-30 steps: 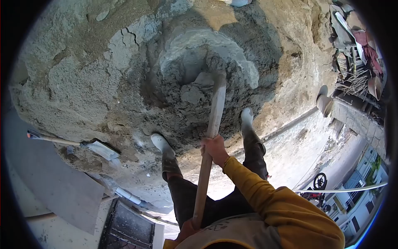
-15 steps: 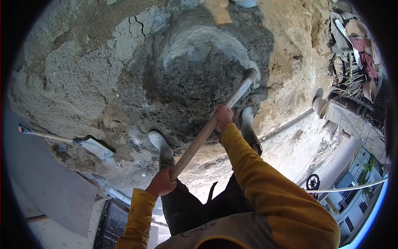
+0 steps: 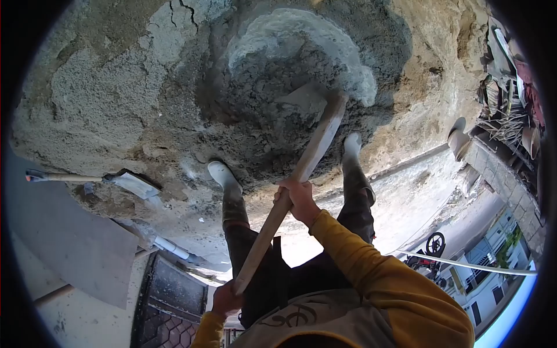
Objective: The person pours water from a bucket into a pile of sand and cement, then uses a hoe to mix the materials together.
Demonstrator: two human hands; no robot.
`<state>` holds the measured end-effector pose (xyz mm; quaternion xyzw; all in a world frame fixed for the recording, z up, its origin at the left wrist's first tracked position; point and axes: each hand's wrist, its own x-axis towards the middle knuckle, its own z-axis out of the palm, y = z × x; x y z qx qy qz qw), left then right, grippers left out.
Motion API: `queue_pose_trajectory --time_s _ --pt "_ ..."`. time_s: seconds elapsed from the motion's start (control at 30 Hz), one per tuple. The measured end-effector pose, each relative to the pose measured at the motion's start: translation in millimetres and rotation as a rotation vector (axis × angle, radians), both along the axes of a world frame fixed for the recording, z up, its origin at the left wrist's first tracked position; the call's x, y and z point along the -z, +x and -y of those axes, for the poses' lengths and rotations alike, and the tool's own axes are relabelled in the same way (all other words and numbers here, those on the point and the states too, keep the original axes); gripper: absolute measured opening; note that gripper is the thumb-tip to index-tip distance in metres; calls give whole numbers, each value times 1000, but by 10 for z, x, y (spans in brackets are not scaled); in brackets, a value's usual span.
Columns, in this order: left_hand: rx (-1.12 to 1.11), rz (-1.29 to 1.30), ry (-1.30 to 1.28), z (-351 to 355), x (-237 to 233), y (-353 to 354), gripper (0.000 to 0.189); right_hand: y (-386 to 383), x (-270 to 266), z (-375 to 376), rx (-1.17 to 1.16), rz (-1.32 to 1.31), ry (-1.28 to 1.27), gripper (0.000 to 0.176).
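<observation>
Both of my hands are wrapped round the wooden handle of a hoe (image 3: 319, 139). My left hand (image 3: 226, 298) grips the rear end, low by my left thigh. Farther up the shaft, my right hand (image 3: 299, 197) closes round its middle. The hoe's grey blade, partly blurred, rests on or in a heap of wet grey mortar (image 3: 249, 110) in front of my boots. A paler, curved band of mortar (image 3: 301, 26) rings the far side of that heap.
My boots (image 3: 223, 174) stand apart at the near edge of the mix. To the left a shovel (image 3: 136, 184) lies on the ground by a large grey sheet (image 3: 69, 249). Sticks and debris (image 3: 505, 110) are piled at right, beyond a low block wall (image 3: 499, 168). A motorcycle (image 3: 432, 249) stands behind.
The hoe has been drawn back toward my body, and both hands have come lower and nearer. Its blade now shows over the mortar.
</observation>
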<state>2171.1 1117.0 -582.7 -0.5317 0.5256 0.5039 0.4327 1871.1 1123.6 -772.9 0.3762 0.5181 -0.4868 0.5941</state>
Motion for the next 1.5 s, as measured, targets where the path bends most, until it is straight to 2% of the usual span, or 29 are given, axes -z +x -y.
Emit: queue_pose_trajectory --time_s 0.07,0.13,0.2,0.27,0.37,0.47,0.53,0.6,0.67,0.8,0.87,0.93,1.03,1.07,1.13,1.17,1.2,1.27,1.3,1.37,1.43,1.5 --pt "-172 -79 -69 -106 360 -575 33 -463 510 308 -137 -52 33 15" --pt "-296 -203 -73 -160 591 -1030 36 -796 661 545 -251 -196 26 15" --pt "-366 -236 -13 -252 706 -1293 37 -1017 631 609 -305 -313 -13 13" --pt "-423 -282 -104 -338 909 -1391 33 -1245 488 721 -302 -395 -62 12" --pt "-204 -372 -377 -212 1439 -1518 28 -1651 409 979 -224 -430 -160 10" --pt "-5 -363 -607 281 1962 -1790 31 -1971 936 1348 -162 -466 -196 10" --pt "62 -324 -580 515 1816 -1950 33 -1919 1282 1479 -166 -504 -185 12" --pt "69 -304 -579 493 1623 -1956 32 -1711 1590 1440 -313 -419 -22 12" --pt "141 -205 -442 284 1264 -1815 30 -1362 1827 1022 -239 -244 -92 10" --pt "86 -105 -243 -383 750 -1493 31 -819 1166 344 -224 -208 0 7" --pt "-17 -126 -231 -674 409 -1336 32 -647 800 43 -223 -227 4 8" --pt "-9 -80 -194 -942 162 -1111 30 -541 406 -169 -193 -268 42 10" --pt "-13 -140 -184 -943 146 -1144 27 -911 45 -225 -131 -329 77 11" --pt "0 -230 -253 -907 309 -1192 25 -1061 62 -282 -100 -362 73 10" --pt "112 -363 -350 -512 906 -1550 24 -1561 358 -247 -37 -445 31 10" --pt "170 -414 -417 -281 1227 -1765 24 -1791 567 -146 65 -490 45 11" --pt "208 -466 -441 -37 1539 -1917 27 -2045 900 -114 20 -510 14 11" --pt "259 -503 -453 371 1735 -2104 29 -2221 1398 41 48 -487 79 9" --pt "243 -490 -461 466 1651 -1986 29 -2028 1533 37 30 -480 70 9" --pt "400 -378 -478 576 1369 -1627 27 -1447 1700 -4 131 -163 -22 7" --pt "413 -378 -483 653 1162 -1085 24 -776 1500 36 266 -120 19 8" --pt "394 -286 -397 594 978 -583 25 -283 1157 48 266 -110 99 11"
